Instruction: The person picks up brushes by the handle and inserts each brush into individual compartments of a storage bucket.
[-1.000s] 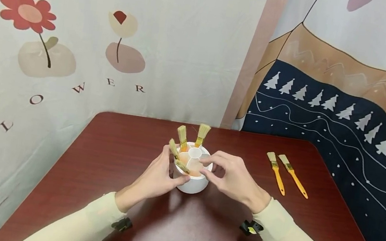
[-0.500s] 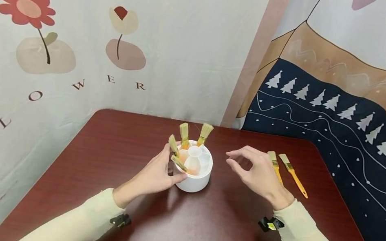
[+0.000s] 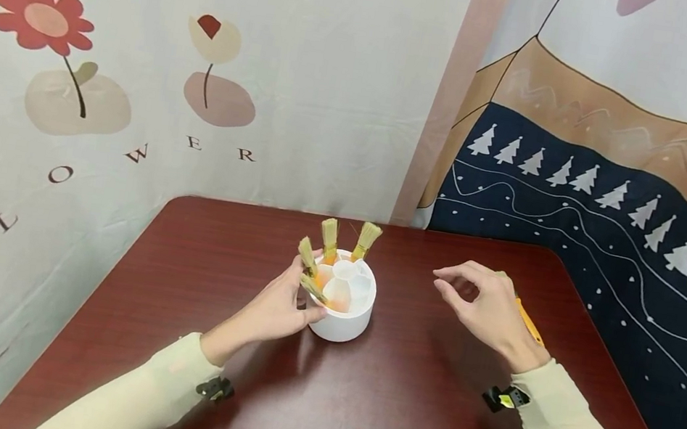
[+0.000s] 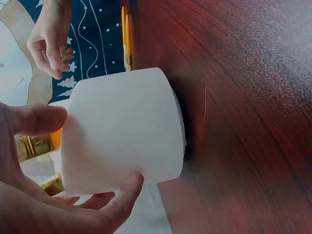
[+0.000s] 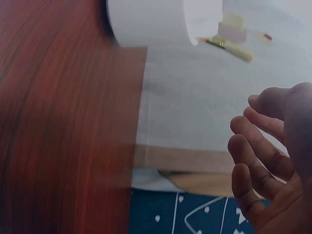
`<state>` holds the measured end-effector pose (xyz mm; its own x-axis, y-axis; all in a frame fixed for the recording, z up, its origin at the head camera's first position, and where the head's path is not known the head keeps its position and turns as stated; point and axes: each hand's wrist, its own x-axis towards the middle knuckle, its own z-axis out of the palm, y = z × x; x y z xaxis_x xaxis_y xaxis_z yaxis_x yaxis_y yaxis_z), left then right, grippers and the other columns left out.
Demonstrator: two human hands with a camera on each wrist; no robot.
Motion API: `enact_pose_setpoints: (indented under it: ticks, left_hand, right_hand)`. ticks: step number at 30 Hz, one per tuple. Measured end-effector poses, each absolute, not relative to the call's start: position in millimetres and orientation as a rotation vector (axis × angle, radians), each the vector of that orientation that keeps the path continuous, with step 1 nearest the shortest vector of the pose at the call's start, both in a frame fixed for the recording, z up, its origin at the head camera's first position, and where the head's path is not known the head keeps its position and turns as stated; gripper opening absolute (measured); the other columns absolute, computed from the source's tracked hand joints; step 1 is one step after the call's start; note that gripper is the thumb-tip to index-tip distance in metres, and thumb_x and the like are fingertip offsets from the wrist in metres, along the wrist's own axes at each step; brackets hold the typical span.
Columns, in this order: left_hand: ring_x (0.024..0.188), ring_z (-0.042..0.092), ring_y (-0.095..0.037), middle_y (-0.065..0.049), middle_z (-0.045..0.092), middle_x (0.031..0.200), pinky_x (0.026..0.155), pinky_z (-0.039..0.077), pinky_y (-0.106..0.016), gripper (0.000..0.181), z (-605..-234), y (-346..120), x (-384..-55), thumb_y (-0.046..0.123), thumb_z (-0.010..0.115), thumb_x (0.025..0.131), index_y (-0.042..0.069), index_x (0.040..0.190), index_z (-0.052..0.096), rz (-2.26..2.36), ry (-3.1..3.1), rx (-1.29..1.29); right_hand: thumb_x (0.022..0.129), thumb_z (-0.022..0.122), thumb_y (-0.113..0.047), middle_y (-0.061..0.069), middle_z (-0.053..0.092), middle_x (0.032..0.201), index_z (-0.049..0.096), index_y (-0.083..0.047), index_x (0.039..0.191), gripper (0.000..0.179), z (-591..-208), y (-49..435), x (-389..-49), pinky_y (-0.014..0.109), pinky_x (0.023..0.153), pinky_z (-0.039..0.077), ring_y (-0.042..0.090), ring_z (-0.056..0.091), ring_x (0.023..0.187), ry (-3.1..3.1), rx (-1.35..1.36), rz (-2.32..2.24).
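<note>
A white round divided holder [image 3: 337, 325] stands on the table with several paintbrushes in it, bristles up. One of these brushes [image 3: 367, 241] leans at the back, another brush [image 3: 314, 288] tilts low over the near left rim. My left hand [image 3: 273, 303] grips the holder's left side, thumb on the near side. The left wrist view shows the holder's white wall [image 4: 122, 131] between thumb and fingers. To the right of the holder, my right hand [image 3: 489, 305] hovers with nothing in it, fingers loosely bent. It partly covers a loose brush with an orange handle [image 3: 529, 323].
Everything stands on a dark red wooden table [image 3: 245, 259]. Behind it hangs a pale flower-print cloth [image 3: 334, 96]; a navy cloth with white trees [image 3: 579, 226] is at the right. In the left wrist view, yellow-orange brush handles [image 4: 127, 39] lie beyond the holder.
My right hand has left the holder and moved right, over the loose brushes, hiding most of them. My left hand still grips the holder, which has barely moved.
</note>
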<state>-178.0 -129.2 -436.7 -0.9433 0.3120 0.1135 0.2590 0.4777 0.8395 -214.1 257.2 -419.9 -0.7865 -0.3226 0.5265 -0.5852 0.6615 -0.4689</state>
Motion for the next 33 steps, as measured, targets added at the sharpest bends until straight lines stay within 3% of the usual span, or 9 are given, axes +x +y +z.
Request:
enact_pose_setpoints:
  ticks: [4, 12, 18, 22, 27, 33]
  left_hand:
    - [0.147, 0.07, -0.042, -0.025, 0.052, 0.177, 0.119, 0.062, -0.058, 0.1, -435.0, -128.7, -178.1, 0.007, 0.085, 0.097, 0.007, 0.181, 0.03, 1.48, 2.65, 0.513]
    - [0.159, 0.059, -0.041, -0.012, 0.029, 0.194, 0.129, 0.05, -0.064, 0.101, -431.8, -126.5, -181.2, 0.007, 0.077, 0.094, 0.006, 0.184, 0.029, 1.4, 2.686, 0.506]
    - [0.165, 0.051, -0.041, -0.012, 0.027, 0.195, 0.134, 0.04, -0.066, 0.108, -430.0, -123.3, -181.9, 0.006, 0.071, 0.088, 0.005, 0.185, 0.022, 1.385, 2.682, 0.479]
    - [0.167, 0.05, -0.041, -0.012, 0.027, 0.195, 0.136, 0.039, -0.065, 0.105, -429.7, -123.1, -182.6, 0.007, 0.068, 0.09, 0.005, 0.185, 0.022, 1.37, 2.689, 0.453]
    - [0.167, 0.049, -0.04, -0.012, 0.029, 0.194, 0.137, 0.038, -0.065, 0.101, -429.2, -122.9, -182.9, 0.01, 0.067, 0.094, 0.006, 0.185, 0.025, 1.366, 2.69, 0.41]
    - [0.149, 0.066, -0.04, -0.025, 0.059, 0.172, 0.128, 0.05, -0.064, 0.096, -431.4, -124.7, -180.4, 0.013, 0.067, 0.094, 0.003, 0.182, 0.029, 1.344, 2.722, 0.388]
  right_hand:
    - [0.1, 0.093, -0.01, -0.008, 0.082, 0.096, 0.09, -0.022, 0.12, 0.024, -421.7, 269.6, -215.1, 0.02, 0.074, 0.057, 0.006, 0.066, 0.079, -2.468, 0.669, 0.884]
    - [0.102, 0.091, -0.011, -0.003, 0.083, 0.097, 0.09, -0.021, 0.119, 0.019, -427.7, 296.9, -221.1, 0.013, 0.067, 0.05, 0.011, 0.063, 0.075, -2.48, 0.594, 0.88]
    - [0.105, 0.09, -0.018, 0.004, 0.088, 0.109, 0.09, -0.017, 0.123, 0.019, -435.5, 319.3, -224.5, 0.011, 0.068, 0.05, 0.011, 0.065, 0.079, -2.548, 0.483, 0.852]
    - [0.105, 0.089, -0.018, 0.009, 0.087, 0.106, 0.089, -0.011, 0.123, 0.019, -441.7, 331.2, -231.7, 0.011, 0.068, 0.05, 0.012, 0.067, 0.08, -2.579, 0.437, 0.837]
    - [0.107, 0.085, -0.017, 0.008, 0.085, 0.103, 0.088, -0.009, 0.124, 0.018, -448.6, 342.5, -239.8, 0.016, 0.067, 0.051, 0.014, 0.068, 0.079, -2.612, 0.402, 0.82]
    - [0.109, 0.083, -0.019, 0.01, 0.085, 0.107, 0.087, -0.008, 0.127, 0.022, -456.6, 351.3, -247.5, 0.021, 0.068, 0.054, 0.019, 0.068, 0.084, -2.679, 0.345, 0.835]
